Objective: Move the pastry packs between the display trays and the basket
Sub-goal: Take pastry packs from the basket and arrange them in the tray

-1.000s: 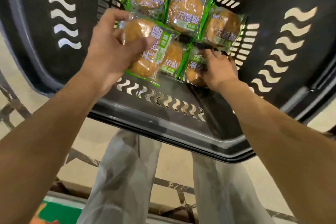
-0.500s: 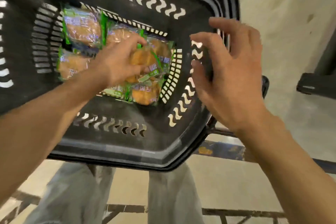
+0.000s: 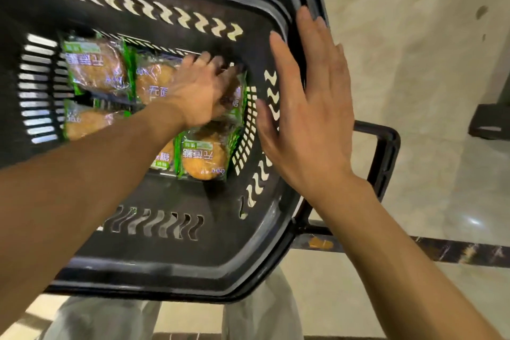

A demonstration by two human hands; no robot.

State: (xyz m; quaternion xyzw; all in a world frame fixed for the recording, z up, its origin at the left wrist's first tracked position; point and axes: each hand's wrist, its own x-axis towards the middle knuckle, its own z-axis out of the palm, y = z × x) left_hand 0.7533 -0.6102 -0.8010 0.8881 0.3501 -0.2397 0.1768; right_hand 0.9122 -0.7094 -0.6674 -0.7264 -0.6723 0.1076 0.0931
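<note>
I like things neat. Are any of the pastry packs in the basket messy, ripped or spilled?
Nothing looks ripped or spilled. The pastry packs lie flat on the bottom of the black basket, roughly in rows. The left hand rests on one pack at the right end, hiding part of it. The right hand is open and empty.

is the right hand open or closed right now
Open. The right hand is spread flat, fingers extended, above the black basket rim, holding nothing.

Shiny pale floor [image 3: 430,69], cream like stone, with small dark spots far up on the right. Bright light spot [image 3: 475,221] low on the right. Dark marbled strip [image 3: 455,252] across below it. Dark blurry stand [image 3: 494,119] at the right edge.
</note>
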